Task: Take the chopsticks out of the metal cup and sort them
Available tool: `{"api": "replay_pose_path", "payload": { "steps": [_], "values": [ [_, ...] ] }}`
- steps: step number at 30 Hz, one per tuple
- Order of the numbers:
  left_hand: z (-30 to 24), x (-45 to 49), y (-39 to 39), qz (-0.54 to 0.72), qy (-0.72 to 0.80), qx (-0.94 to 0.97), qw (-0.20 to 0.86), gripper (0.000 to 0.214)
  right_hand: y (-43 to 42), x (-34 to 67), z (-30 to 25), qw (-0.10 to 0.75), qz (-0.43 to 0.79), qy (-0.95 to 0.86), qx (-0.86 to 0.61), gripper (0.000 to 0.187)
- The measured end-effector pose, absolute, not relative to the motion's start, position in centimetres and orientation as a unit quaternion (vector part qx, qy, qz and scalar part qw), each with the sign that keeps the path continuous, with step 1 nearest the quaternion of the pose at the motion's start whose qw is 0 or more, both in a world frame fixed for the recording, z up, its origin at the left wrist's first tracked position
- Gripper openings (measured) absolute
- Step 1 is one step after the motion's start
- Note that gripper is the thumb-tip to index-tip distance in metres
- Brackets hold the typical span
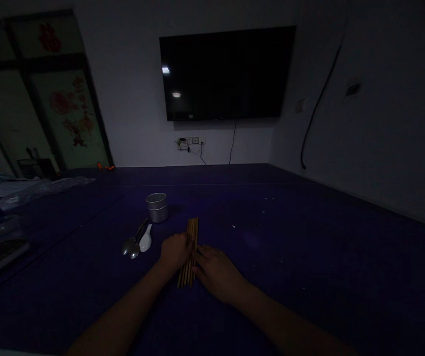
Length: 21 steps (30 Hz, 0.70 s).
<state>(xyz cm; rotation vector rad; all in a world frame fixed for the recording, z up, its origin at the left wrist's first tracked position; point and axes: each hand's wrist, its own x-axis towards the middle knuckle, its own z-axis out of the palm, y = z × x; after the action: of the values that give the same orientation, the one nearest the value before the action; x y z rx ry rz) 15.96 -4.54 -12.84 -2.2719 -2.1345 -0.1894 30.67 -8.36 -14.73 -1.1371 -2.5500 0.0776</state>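
A bundle of wooden chopsticks [186,275] lies on the dark blue tabletop, pointing away from me. My left hand [175,251] closes over its left side, fingers bent around the sticks. From the right, my right hand [218,271] reaches in with thumb and fingers apart, its fingertips touching the outer chopsticks. Left of the bundle are a white soup spoon [146,239] and two metal spoons [134,250] lying side by side. Behind them stands a silver metal cup [157,208], upright, with small holes in its lower part.
Small white bits [233,226] are scattered to the right on the blue surface [309,237]. Clear plastic wrap [45,190] and a dark, light-edged object [1,257] lie at far left. A television [227,74] hangs on the wall above outlets and cables. The room is dim.
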Motion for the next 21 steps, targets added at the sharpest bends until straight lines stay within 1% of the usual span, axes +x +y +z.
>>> {"api": "replay_pose_path", "payload": {
  "steps": [21],
  "values": [
    [-12.93, 15.94, -4.67, -0.068, -0.678, -0.731, 0.021, 0.040, -8.34, 30.67, -14.83, 0.168, 0.026, -0.899, -0.403, 0.039]
  ]
}}
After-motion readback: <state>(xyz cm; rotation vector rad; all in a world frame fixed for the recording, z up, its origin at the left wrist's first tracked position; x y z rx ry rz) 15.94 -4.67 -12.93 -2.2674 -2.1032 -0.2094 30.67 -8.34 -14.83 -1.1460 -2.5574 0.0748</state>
